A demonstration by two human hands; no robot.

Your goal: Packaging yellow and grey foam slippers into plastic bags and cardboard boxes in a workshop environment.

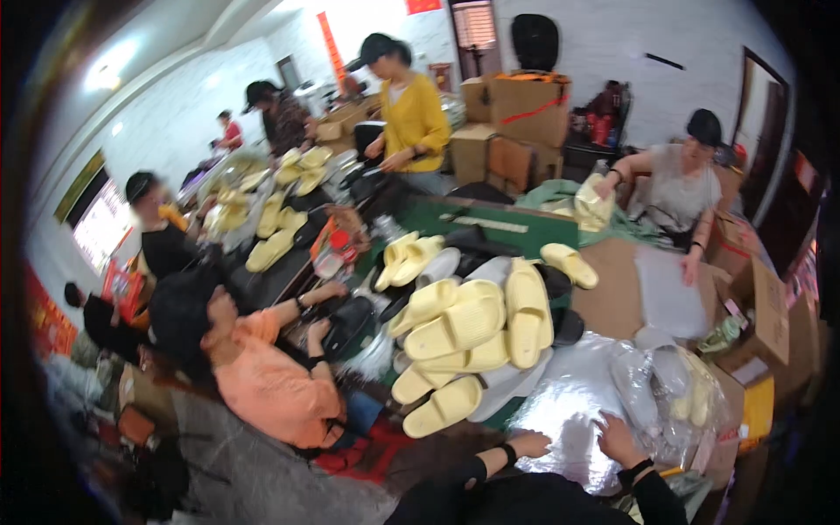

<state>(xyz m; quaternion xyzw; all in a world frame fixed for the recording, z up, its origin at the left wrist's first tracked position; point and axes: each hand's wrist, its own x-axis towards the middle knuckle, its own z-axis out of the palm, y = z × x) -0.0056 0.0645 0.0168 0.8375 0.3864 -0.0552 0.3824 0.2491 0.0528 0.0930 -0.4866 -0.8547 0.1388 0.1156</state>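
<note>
A shiny stack of clear plastic bags [564, 394] lies in front of me at the table's near edge. My left hand [530, 444] rests at its near left side, fingers stretched out over the plastic. On the right side of the stack is my right hand [619, 440], its fingers apart and touching the film. Neither hand appears to grip anything. Just beyond my left hand rises a heap of pale yellow slippers [468, 315], with grey slippers [516, 385] and black ones among them. Bagged slippers [691, 394] in clear film lie to the right of my right hand.
Left of the heap, a person in an orange shirt [276, 385] works at black slippers. At the far right, another person [682, 184] reaches over a second plastic stack [669, 293] and cardboard [608, 284]. Open boxes [757, 319] stand at the right edge. Several people work farther back.
</note>
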